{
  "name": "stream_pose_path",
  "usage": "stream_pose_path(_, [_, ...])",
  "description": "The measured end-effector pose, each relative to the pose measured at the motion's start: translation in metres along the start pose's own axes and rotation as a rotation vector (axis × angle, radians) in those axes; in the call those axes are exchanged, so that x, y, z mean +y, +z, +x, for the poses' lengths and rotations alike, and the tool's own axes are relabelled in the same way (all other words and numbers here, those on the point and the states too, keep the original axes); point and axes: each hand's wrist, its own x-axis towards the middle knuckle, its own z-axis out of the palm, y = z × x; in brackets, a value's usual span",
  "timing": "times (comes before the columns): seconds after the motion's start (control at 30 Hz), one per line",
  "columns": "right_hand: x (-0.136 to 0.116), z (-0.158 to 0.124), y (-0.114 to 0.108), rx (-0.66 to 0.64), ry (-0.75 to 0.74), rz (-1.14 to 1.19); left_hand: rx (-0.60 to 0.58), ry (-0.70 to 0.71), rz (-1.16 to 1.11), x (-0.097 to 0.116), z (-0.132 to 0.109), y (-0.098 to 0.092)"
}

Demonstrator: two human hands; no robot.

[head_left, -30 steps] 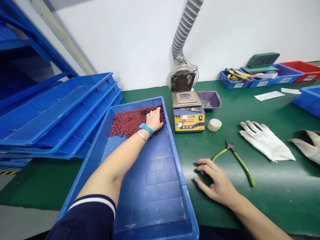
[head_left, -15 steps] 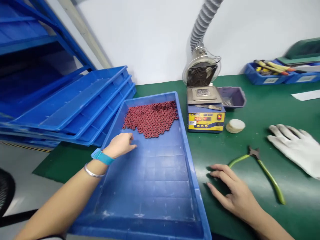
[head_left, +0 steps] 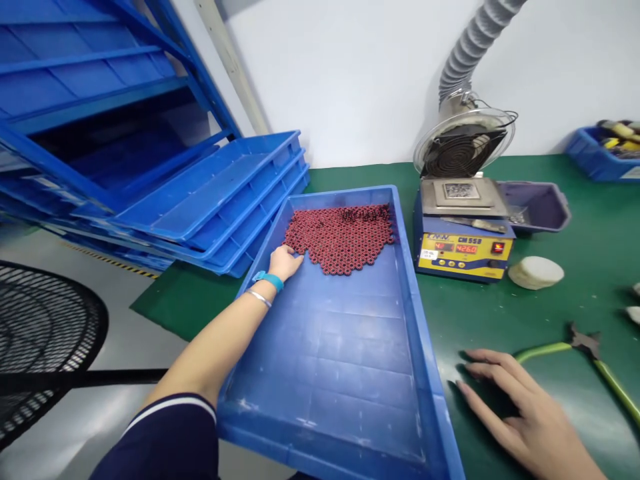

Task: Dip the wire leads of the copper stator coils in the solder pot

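- And here's your L hand (head_left: 285,264), at the L edge of the red parts (head_left: 345,245), thumb reaching twd them.
- L fingers bent, tips partly hidden; can't tell if they've pinched a pc or are just touching the edge.
- Those parts: small, ring-like, dk centres, packed in 1 layer at the far end of the blue tray (head_left: 330,360); a blackish patch shows along the back, R of ctr.
- L wrist: turquoise band (head_left: 268,281), w/ a silver bangle (head_left: 259,297) just below it.
- Over to your R hand (head_left: 525,407): low by the green bench (head_left: 485,320), R of the tray, fingers loosely curved, thumb well apart from them, nothing in the gap.
- Nearest it, the pliers (head_left: 585,341), grn handles spread; one handle runs behind your fingers, can't tell if they touch.
- Up past that hand, the yellow-and-blue heater unit (head_left: 465,248), red display lit, a flat tool (head_left: 475,225) lying along its front ledge.
- Just beside it, R side: white round pad (head_left: 536,273); behind, purple bin (head_left: 564,205).
- Grey hose (head_left: 475,47) drops to the round hood (head_left: 465,150) behind the unit.
- Far L: stacked trays (head_left: 205,193), tilted, w/ a blk mesh fan (head_left: 50,320) near them, lower.
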Motion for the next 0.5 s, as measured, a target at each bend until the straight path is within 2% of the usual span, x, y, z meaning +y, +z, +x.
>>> stream_pose_path(0.13, [0.001, -0.002, 0.001, -0.033, 0.032, -0.014, 0.038, -0.041, -0.045, 0.002, 0.006, 0.004])
stream_pose_path(0.37, [0.000, -0.004, 0.000, -0.056, 0.042, -0.020, 0.033, -0.137, -0.102, -0.004, -0.004, -0.001])
stream_pose_path(0.5, [0.000, -0.003, 0.001, -0.052, 0.047, -0.025, 0.033, -0.139, -0.137, -0.005, -0.002, 0.001])
